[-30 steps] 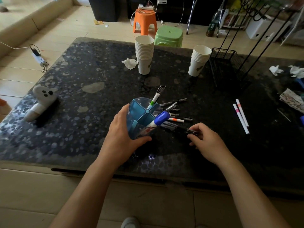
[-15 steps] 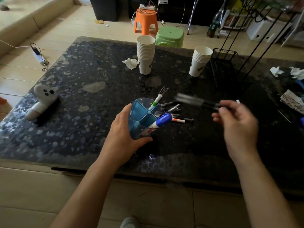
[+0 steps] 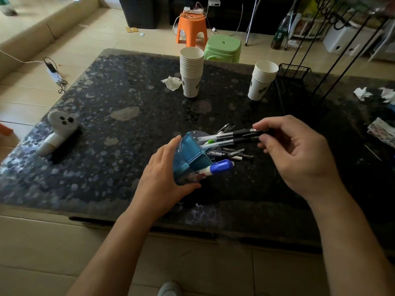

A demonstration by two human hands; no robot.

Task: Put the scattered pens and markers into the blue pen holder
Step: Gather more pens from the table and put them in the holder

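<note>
The blue pen holder, divided into compartments, is tilted toward the right on the dark table. My left hand grips its near side. A blue-capped marker sticks out of a near compartment. My right hand pinches a small bundle of black pens by their ends, their clear tips over the holder's mouth. Several more pens lie on the table just right of the holder, partly hidden by it.
Two stacks of paper cups stand at the back of the speckled table. A black wire rack is at the back right, a white ghost-shaped object at the left, crumpled tissues near the cups.
My right hand picked black pens off the table, lifted them to the right, then brought them back left so their tips are at the holder. My left hand tilted the holder further.
</note>
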